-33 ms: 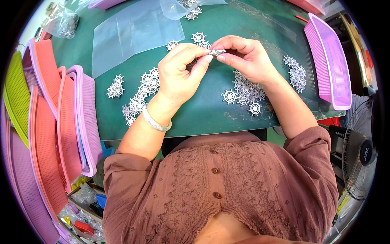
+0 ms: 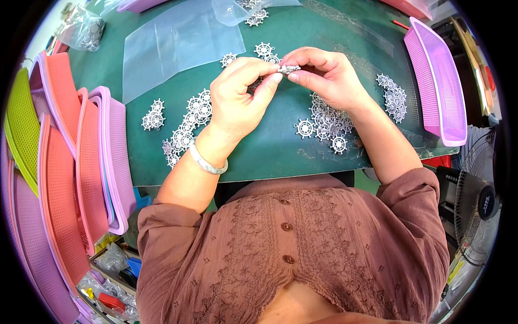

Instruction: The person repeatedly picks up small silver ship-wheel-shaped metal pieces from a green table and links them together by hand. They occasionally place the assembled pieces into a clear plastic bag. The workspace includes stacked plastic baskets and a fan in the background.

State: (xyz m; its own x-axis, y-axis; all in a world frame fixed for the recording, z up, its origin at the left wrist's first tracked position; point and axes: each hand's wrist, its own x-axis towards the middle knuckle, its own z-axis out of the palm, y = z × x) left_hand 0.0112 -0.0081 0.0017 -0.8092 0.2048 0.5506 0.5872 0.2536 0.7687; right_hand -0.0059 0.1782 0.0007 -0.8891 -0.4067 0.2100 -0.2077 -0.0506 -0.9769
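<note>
Between the fingertips of both hands is a small silver ship's-wheel charm [image 2: 288, 69], seen nearly edge-on above the middle of the table. My left hand [image 2: 241, 94], with a pale bangle on its wrist, pinches the charm's left end. Thumb and forefinger of my right hand [image 2: 328, 78] pinch its right end. A heap of matching ship's-wheel charms [image 2: 330, 120] lies below my right hand. A long row of them [image 2: 189, 121] runs beside my left wrist, and a few more [image 2: 264, 49] lie just beyond the hands, partly hidden by them.
Smaller charm groups lie at the left [image 2: 154, 115] and right [image 2: 394, 97] of the green table [image 2: 259, 156]. A clear plastic bag [image 2: 178, 48] lies flat at the back. Stacked baskets [image 2: 116, 162] crowd the left edge; a purple basket [image 2: 437, 81] and a fan [image 2: 479, 200] are at the right.
</note>
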